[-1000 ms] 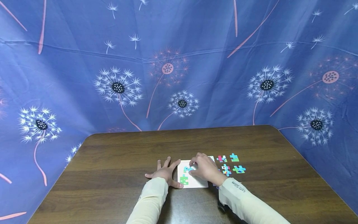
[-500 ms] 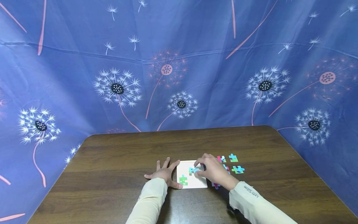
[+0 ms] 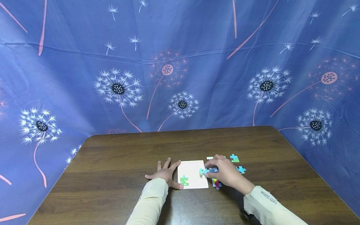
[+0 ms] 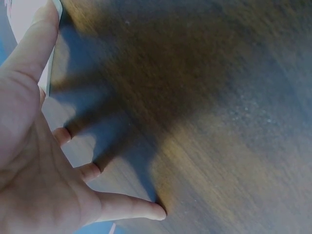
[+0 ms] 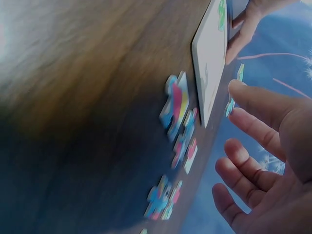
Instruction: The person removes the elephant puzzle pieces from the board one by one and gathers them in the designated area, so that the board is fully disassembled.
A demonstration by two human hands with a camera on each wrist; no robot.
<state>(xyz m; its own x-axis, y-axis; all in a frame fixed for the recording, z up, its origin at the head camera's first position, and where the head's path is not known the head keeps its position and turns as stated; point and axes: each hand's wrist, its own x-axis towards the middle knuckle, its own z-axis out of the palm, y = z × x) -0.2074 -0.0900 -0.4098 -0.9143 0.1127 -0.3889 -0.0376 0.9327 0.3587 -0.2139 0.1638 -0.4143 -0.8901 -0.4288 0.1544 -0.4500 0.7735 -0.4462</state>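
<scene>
A white puzzle board (image 3: 195,182) lies flat on the wooden table, with a green puzzle piece (image 3: 184,180) in its near left corner. Fingers spread wide, my left hand (image 3: 166,175) rests at the board's left side; its thumb touches the near corner. Between thumb and index finger my right hand (image 3: 225,171) pinches a blue-and-green puzzle piece (image 3: 202,171) over the board's right edge. In the right wrist view that pinched piece (image 5: 240,73) shows beyond the thumb, while the other fingers stay loosely bent.
Several loose puzzle pieces lie right of the board, partly hidden under my right hand. Among them are a red-and-yellow piece (image 3: 217,183), a blue-green piece (image 3: 241,169) and a green one (image 3: 234,158). A blue dandelion-print cloth (image 3: 180,62) hangs behind the table.
My right hand has carried the pinched puzzle piece rightward, from the board's upper left to its right edge. The left hand has stayed at the board's left side.
</scene>
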